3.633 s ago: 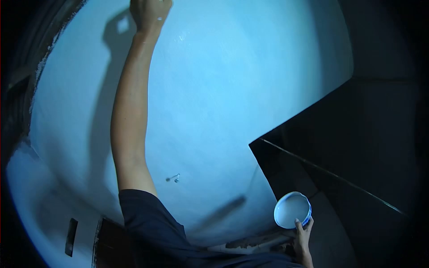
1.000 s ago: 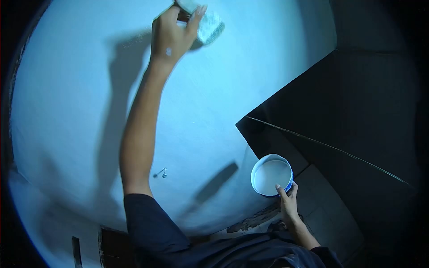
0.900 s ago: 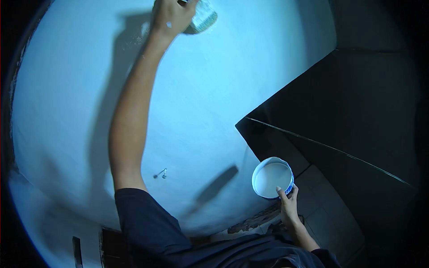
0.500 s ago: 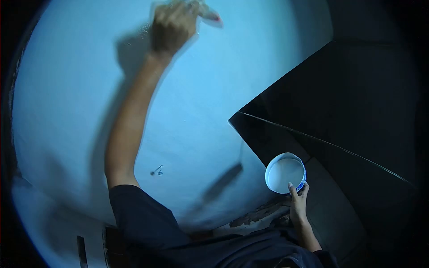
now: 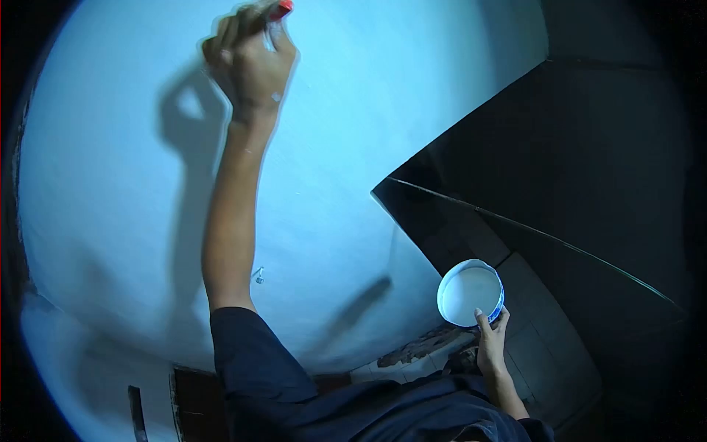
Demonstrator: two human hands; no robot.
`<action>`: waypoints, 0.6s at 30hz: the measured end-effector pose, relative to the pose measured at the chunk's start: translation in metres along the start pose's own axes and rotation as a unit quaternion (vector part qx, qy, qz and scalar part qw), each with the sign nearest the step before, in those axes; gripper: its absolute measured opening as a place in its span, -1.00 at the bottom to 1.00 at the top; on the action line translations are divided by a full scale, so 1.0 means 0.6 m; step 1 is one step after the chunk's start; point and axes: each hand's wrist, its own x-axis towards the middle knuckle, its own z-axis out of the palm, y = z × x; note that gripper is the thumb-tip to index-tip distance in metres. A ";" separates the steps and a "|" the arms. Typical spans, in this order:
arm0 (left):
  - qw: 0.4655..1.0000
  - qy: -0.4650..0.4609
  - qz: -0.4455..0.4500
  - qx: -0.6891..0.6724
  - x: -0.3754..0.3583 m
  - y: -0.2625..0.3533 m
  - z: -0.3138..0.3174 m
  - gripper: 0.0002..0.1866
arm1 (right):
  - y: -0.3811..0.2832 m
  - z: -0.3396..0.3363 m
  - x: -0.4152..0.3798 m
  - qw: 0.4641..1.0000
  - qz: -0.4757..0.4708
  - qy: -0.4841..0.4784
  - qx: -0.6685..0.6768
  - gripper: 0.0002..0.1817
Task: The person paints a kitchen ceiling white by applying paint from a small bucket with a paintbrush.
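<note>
My left hand [image 5: 252, 66] is raised at the upper left, close to the pale wall [image 5: 331, 132]. Its fingers are closed around a thin object with a red end [image 5: 281, 9]; the rest of it is hidden by the fingers or cut off by the frame's top edge. A small whitish spot shows near the wrist. Lower right, my right hand [image 5: 492, 342] grips a round bowl [image 5: 471, 295], thumb over the rim and fingers outside. The bowl is white inside with blue on its outer side, and something whitish lies in it.
A small metal hook or fitting [image 5: 259, 275] sticks out of the wall beside my left forearm. To the right, a dark surface [image 5: 574, 162] with a pointed corner meets the wall, crossed by a thin bright line. A dark slot [image 5: 136, 412] is at the lower left.
My left hand has moved left and slightly down with the red-ended object, whose red end now points up. The bowl in my right hand appears slightly lower in view.
</note>
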 end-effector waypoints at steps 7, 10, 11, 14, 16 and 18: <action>0.959 -0.175 0.202 -0.091 -0.213 0.128 -0.016 -0.81 | 0.003 0.000 0.005 1.000 0.014 0.016 -0.012 -0.21; 0.937 -0.231 0.111 -0.236 -0.270 0.248 -0.067 -0.90 | 0.003 -0.002 0.006 1.000 0.009 0.005 0.008 -0.23; 0.928 -0.241 0.019 -0.283 -0.269 0.257 -0.075 -0.93 | 0.001 0.001 0.006 1.000 0.012 0.008 0.002 -0.24; 0.928 -0.228 -0.154 -0.250 -0.266 0.204 -0.058 -0.90 | 0.004 0.002 0.007 1.000 0.006 0.010 -0.003 -0.25; 0.954 -0.187 -0.171 -0.163 -0.231 0.134 -0.052 -0.94 | -0.001 0.008 0.005 0.999 0.016 0.027 -0.022 -0.26; 0.987 -0.094 -0.105 -0.083 -0.171 0.093 -0.056 -0.90 | -0.004 0.017 0.005 0.999 0.009 0.034 -0.017 -0.27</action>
